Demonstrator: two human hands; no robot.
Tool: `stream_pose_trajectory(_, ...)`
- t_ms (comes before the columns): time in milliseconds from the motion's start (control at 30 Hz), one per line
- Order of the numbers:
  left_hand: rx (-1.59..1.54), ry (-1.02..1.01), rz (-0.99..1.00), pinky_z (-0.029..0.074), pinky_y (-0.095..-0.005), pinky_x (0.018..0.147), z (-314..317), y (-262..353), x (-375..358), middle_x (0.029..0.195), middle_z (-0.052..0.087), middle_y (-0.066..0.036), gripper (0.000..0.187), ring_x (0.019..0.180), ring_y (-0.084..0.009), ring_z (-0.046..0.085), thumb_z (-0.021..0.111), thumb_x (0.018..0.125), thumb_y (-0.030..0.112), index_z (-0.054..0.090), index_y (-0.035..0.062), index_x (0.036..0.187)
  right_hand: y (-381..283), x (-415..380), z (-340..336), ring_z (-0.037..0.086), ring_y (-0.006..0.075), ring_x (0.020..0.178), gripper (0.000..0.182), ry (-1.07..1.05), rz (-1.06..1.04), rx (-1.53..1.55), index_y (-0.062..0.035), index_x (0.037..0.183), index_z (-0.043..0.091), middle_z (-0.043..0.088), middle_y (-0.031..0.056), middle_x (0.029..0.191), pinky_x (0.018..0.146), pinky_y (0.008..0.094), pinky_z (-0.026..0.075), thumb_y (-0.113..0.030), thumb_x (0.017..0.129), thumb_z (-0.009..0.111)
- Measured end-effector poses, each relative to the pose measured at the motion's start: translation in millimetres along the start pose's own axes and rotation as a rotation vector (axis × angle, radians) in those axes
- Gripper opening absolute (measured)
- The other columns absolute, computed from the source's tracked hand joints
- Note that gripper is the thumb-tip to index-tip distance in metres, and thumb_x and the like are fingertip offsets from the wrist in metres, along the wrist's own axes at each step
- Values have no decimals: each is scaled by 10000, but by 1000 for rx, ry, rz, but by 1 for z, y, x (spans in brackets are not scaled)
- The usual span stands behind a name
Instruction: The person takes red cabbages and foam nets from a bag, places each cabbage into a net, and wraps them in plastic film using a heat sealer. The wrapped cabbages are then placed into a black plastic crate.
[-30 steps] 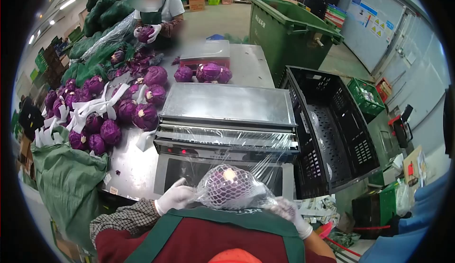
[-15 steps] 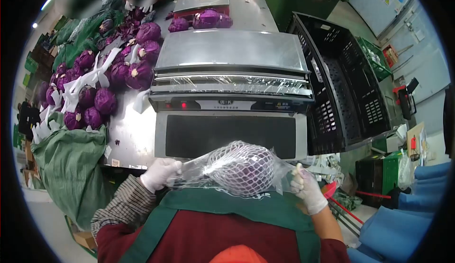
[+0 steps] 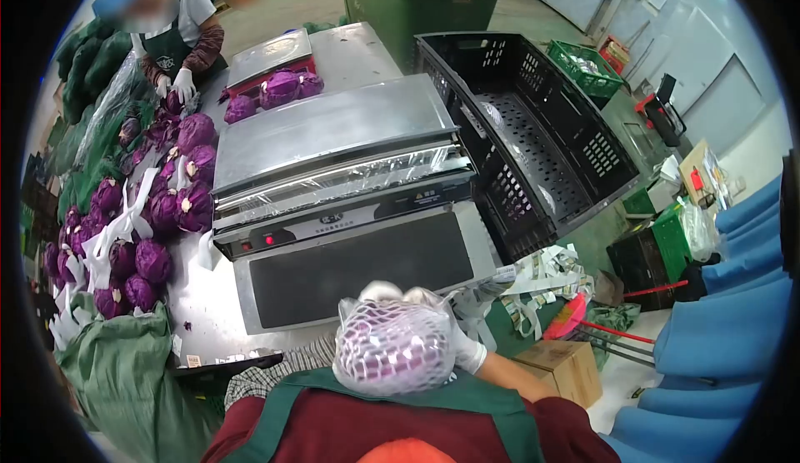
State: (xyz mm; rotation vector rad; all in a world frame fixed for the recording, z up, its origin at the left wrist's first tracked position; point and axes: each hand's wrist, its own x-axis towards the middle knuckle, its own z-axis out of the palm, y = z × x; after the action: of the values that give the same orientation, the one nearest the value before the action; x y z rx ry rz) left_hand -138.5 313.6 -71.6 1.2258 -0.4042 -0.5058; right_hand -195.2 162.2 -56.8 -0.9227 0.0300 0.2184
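A purple cabbage (image 3: 392,350) in a white foam net and clear film is held close to my chest. My left hand (image 3: 381,290), in a white glove, grips its far side and is mostly hidden behind it. My right hand (image 3: 463,342), also gloved, wraps round the far right side, its fingertips partly covered by the cabbage. Just beyond both hands lies the black plate (image 3: 358,267) of the film wrapping machine (image 3: 333,142). A red light glows on the machine's front, and clear film stretches across its roller slot.
Several purple cabbages (image 3: 152,260) and white foam nets (image 3: 125,221) lie on the steel table (image 3: 204,296) at left. A black crate (image 3: 533,130) with wrapped items stands right of the machine. A co-worker (image 3: 179,38) handles a cabbage at the back left. A cardboard box (image 3: 558,371) sits lower right.
My hands, earlier apart and pulling the film out to both sides, have come together behind the cabbage. The film ends are now gathered in. My view has turned to the right.
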Motion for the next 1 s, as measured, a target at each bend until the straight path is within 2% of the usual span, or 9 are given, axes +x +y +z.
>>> stream_pose_trajectory(133, 151, -343, 182, 267, -327, 1025, 11, 65, 52, 1354, 358, -143, 646, 1230, -228, 370, 466, 855, 488, 425, -18, 1254, -40, 11, 28, 530, 112, 956, 226, -43, 365, 436, -64, 1077, 540, 567, 26, 993, 830, 253, 430, -214, 918, 481)
stream_pose_trajectory(233, -580, -407, -3, 340, -377, 964, 44, 81, 50, 1220, 485, -73, 512, 1117, -172, 452, 429, 886, 451, 471, 57, 1211, -104, 4, 26, 503, 70, 954, 266, -34, 212, -156, -58, 1161, 495, 547, 30, 1042, 835, 228, 424, -190, 943, 418)
stream_pose_trajectory(267, -765, -364, -95, 366, -394, 945, 57, 86, 52, 1174, 531, -63, 470, 1082, -158, 486, 426, 894, 436, 492, 79, 1192, -124, 2, 3, 502, 69, 987, 350, -197, -191, -955, -40, 1176, 492, 553, 49, 1091, 832, 240, 426, -246, 896, 522)
stream_pose_trajectory(367, -868, -261, -300, 384, -454, 934, 97, 107, 63, 1109, 582, -92, 457, 1060, -170, 523, 411, 895, 462, 518, 107, 1162, -167, -26, -44, 448, 232, 1162, 793, 22, -138, -416, -1, 1269, 392, 435, 157, 1285, 944, 338, 377, -468, 705, 696)
stream_pose_trajectory(467, -1115, -254, -635, 290, -484, 1022, 82, 65, 98, 1349, 362, -165, 719, 1239, -333, 355, 286, 850, 632, 336, 101, 1333, -226, -16, -30, 221, 289, 1317, 1070, -390, -435, -1051, 1, 1358, 257, 209, 198, 1417, 1045, 402, 237, -549, 581, 745)
stream_pose_trajectory(500, -1251, -215, -623, 329, -493, 995, 101, 75, 115, 1324, 397, -173, 704, 1220, -344, 378, 333, 851, 616, 349, 95, 1325, -243, -5, -29, 278, 299, 1291, 1067, -397, -591, -1306, 11, 1348, 269, 282, 197, 1386, 1038, 383, 262, -527, 572, 766)
stream_pose_trajectory(700, -410, -410, -161, 328, -448, 994, 128, 119, 164, 1414, 256, -150, 721, 1261, -312, 327, 301, 896, 555, 207, 28, 1380, -349, 28, -158, 538, 238, 1045, 788, 61, -122, -247, -4, 1245, 433, 533, 116, 1168, 928, 368, 423, -538, 707, 645)
stream_pose_trajectory(833, -333, -145, -24, 382, -435, 951, 66, 97, 120, 1329, 373, -223, 699, 1177, -334, 435, 342, 890, 541, 353, -21, 1305, -373, 49, -316, 566, 173, 998, 440, 275, -86, -414, -25, 1168, 522, 587, 84, 1114, 894, 345, 443, -359, 888, 461)
stream_pose_trajectory(1000, -351, 408, -49, 440, -381, 876, 20, 74, 33, 1200, 511, -185, 547, 1054, -271, 533, 315, 937, 424, 442, -23, 1226, -333, 75, -427, 566, 141, 823, 276, 421, 304, -945, -65, 988, 595, 599, 34, 888, 734, 294, 477, -249, 783, 579)
